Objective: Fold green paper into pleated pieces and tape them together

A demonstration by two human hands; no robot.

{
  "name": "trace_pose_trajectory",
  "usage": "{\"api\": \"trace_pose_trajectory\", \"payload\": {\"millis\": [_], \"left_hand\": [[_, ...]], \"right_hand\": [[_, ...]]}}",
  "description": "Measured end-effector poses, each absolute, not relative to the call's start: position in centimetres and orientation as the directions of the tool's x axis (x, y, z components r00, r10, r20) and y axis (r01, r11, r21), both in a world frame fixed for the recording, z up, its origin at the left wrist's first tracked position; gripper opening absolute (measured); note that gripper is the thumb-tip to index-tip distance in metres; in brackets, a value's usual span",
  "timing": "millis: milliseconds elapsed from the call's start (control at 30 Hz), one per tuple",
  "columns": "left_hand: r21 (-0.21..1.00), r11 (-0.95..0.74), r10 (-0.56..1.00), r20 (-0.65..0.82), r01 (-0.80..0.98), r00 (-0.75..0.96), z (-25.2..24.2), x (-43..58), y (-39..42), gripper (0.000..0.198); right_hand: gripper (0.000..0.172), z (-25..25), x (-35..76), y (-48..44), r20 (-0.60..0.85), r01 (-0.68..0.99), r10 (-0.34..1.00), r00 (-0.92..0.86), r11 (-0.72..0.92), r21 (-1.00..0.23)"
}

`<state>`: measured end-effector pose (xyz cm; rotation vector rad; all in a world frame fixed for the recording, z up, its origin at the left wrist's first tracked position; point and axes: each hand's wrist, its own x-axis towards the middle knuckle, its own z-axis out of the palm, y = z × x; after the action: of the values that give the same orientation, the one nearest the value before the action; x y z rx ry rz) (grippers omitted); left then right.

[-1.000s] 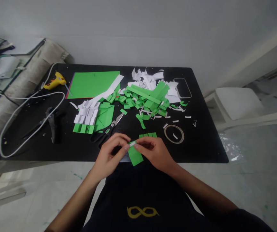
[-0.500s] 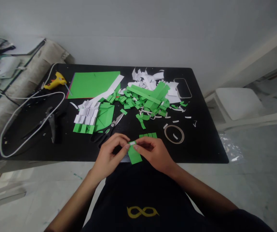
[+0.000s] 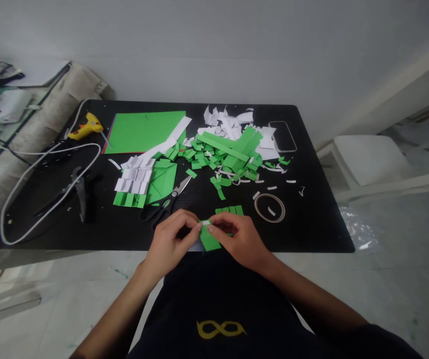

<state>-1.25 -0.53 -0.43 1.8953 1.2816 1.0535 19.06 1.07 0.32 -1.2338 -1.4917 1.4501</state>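
A small green paper piece (image 3: 209, 240) with a white strip along its top edge is pinched between my left hand (image 3: 169, 240) and my right hand (image 3: 238, 237), over the near edge of the black table (image 3: 311, 219). Both thumbs and forefingers meet at the white strip. Just beyond my right hand lies a short row of green folded pieces (image 3: 229, 210). Black-handled scissors (image 3: 164, 204) lie just past my left hand.
A tape roll (image 3: 270, 207) sits right of my hands. Green and white paper scraps (image 3: 224, 149) are heaped mid-table, with a green sheet (image 3: 144, 130), a stack of folded pieces (image 3: 135, 184), a yellow glue gun (image 3: 84, 126), a white cable (image 3: 46, 192), pliers (image 3: 80, 189) and a phone (image 3: 282, 135).
The green piece has tilted and drawn closer under my fingers, so less of it shows below my hands. My hands stayed in nearly the same place.
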Motion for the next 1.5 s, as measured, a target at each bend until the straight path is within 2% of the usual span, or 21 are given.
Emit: {"api": "trace_pose_trajectory", "payload": {"millis": [200,367,500,567,633,700,867,1033,1133,1200,1267,1333,1400,1500], "left_hand": [[0.829,-0.355,0.935,0.301,0.432,0.189,0.0,-0.9,-0.7,0.017],[0.843,-0.307,0.951,0.249,0.442,0.185,0.0,-1.4,-0.7,0.023],[0.855,-0.203,0.978,0.196,0.477,0.065,-0.1,-2.7,-0.5,0.04],[0.861,-0.156,0.985,0.173,0.483,0.01,0.0,-3.0,-0.4,0.036],[0.885,-0.131,0.991,0.129,0.446,0.035,0.3,-2.8,-0.3,0.022],[0.912,-0.132,0.988,0.091,0.388,0.121,0.6,-2.2,-0.4,0.016],[0.924,-0.109,0.98,0.038,0.365,0.194,0.4,-1.0,-0.5,0.02],[0.9,-0.062,0.985,-0.014,0.432,0.17,-0.8,-1.8,0.0,0.028],[0.845,-0.048,0.997,0.004,0.532,0.083,-1.9,-2.4,0.7,0.027],[0.797,-0.067,0.997,0.036,0.6,0.064,-2.3,-2.7,1.1,0.025],[0.753,-0.106,0.994,0.092,0.65,0.056,-2.4,-2.9,1.3,0.025],[0.707,-0.134,0.988,0.149,0.694,0.04,-2.1,-3.3,1.5,0.027],[0.656,-0.122,0.985,0.172,0.745,0.01,-1.6,-4.1,1.4,0.029],[0.558,-0.055,0.989,0.144,0.828,-0.032,-1.0,-5.9,1.2,0.032]], "right_hand": [[0.017,0.3,18.7,0.9,-0.081,0.21,0.949,-0.303,-0.016,-0.978],[0.017,0.5,19.1,0.9,-0.028,0.246,0.94,-0.339,0.059,-0.968],[0.016,1.0,19.5,1.0,-0.018,0.237,0.957,-0.29,0.054,-0.97],[0.016,1.0,19.5,1.0,-0.035,0.232,0.96,-0.279,0.032,-0.972],[0.016,0.8,19.5,1.1,-0.062,0.214,0.956,-0.287,0.001,-0.977],[0.016,0.5,19.4,1.1,-0.085,0.19,0.949,-0.303,-0.027,-0.981],[0.018,0.2,19.3,1.0,-0.11,0.186,0.934,-0.341,-0.047,-0.981],[0.023,0.5,21.1,1.9,-0.075,0.313,0.948,-0.31,0.027,-0.95],[0.02,0.7,24.6,3.4,0.038,0.479,0.98,-0.197,0.13,-0.868],[0.03,0.7,27.6,4.4,0.11,0.649,0.976,-0.187,0.206,-0.733],[0.052,0.5,30.3,4.9,0.025,0.777,0.975,-0.223,0.193,-0.599],[0.071,0.2,32.2,5.0,-0.083,0.838,0.964,-0.252,0.174,-0.517],[0.074,-0.3,33.0,4.9,-0.123,0.867,0.956,-0.265,0.181,-0.464],[0.07,-0.9,33.0,4.7,-0.133,0.876,0.948,-0.291,0.207,-0.436]]}}
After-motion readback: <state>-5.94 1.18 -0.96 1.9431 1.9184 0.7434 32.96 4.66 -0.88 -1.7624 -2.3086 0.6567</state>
